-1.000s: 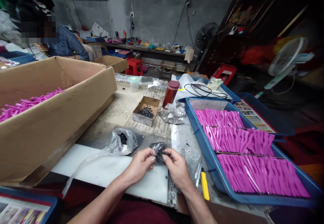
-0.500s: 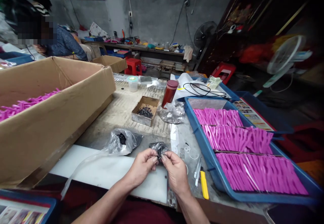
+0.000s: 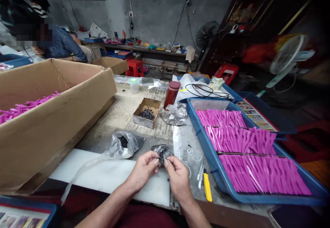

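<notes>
My left hand and my right hand are side by side over a white board at the near table edge. Both pinch a small crumpled clear plastic bag of tiny black parts, with the fingertips meeting at its lower edge. A second, larger clear bag holding black parts lies just left of my hands. A small open cardboard box of black parts sits further back.
A large cardboard box with pink plastic pieces fills the left. A blue tray of rows of pink pieces lies to the right. A yellow-handled knife, tweezers, a red flask and a plastic cup stand nearby. Another person sits at the far left.
My hands have drawn slightly closer together on the small bag, and the view has shifted a little. Nothing else on the table has moved.
</notes>
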